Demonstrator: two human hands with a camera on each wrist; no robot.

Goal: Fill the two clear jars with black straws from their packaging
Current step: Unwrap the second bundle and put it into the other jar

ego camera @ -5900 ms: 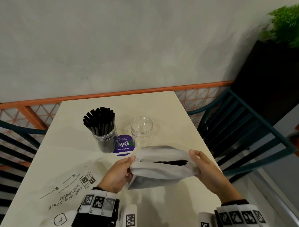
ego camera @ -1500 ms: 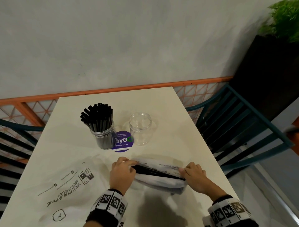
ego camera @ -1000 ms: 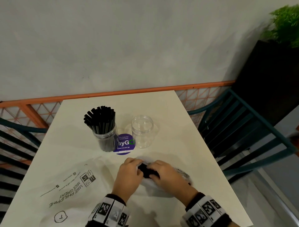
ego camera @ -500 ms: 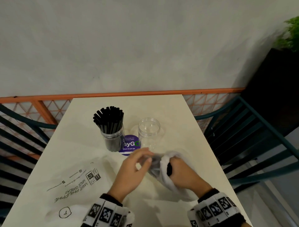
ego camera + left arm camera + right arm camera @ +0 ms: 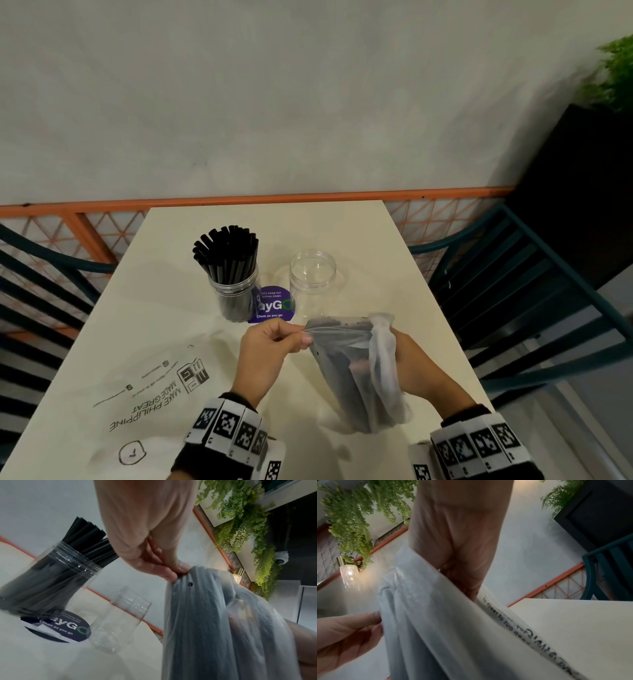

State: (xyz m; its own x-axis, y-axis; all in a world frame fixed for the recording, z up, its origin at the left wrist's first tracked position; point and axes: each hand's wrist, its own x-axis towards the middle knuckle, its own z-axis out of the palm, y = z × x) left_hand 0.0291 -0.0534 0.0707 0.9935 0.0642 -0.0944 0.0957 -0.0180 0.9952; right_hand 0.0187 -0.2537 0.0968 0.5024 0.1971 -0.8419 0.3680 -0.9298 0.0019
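On the cream table [image 5: 359, 240] stand two clear jars: the left jar [image 5: 236, 291] is packed with black straws [image 5: 227, 250], the right jar [image 5: 312, 277] holds nothing. In front of them I hold the translucent straw package [image 5: 342, 373] upright, dark straws showing through it. My left hand [image 5: 301, 337] pinches the package's top left edge, seen close in the left wrist view as my left hand [image 5: 178, 573] on the package [image 5: 214, 628]. My right hand [image 5: 414, 359] grips the package from the right, fingers wrapped in its plastic; the right wrist view shows my right hand [image 5: 465, 582] going into the package's folds [image 5: 436, 628].
A flat white printed bag [image 5: 144, 387] lies at the table's front left. A round purple sticker [image 5: 270, 305] sits between the jars. Teal slatted chairs [image 5: 520, 291] flank the table, an orange rail [image 5: 274, 198] runs behind it, and a black planter [image 5: 582, 178] stands at right.
The package lay flat on the table under both hands a second ago. Now it stands upright, my left hand has taken its top edge, and my right hand holds its side.
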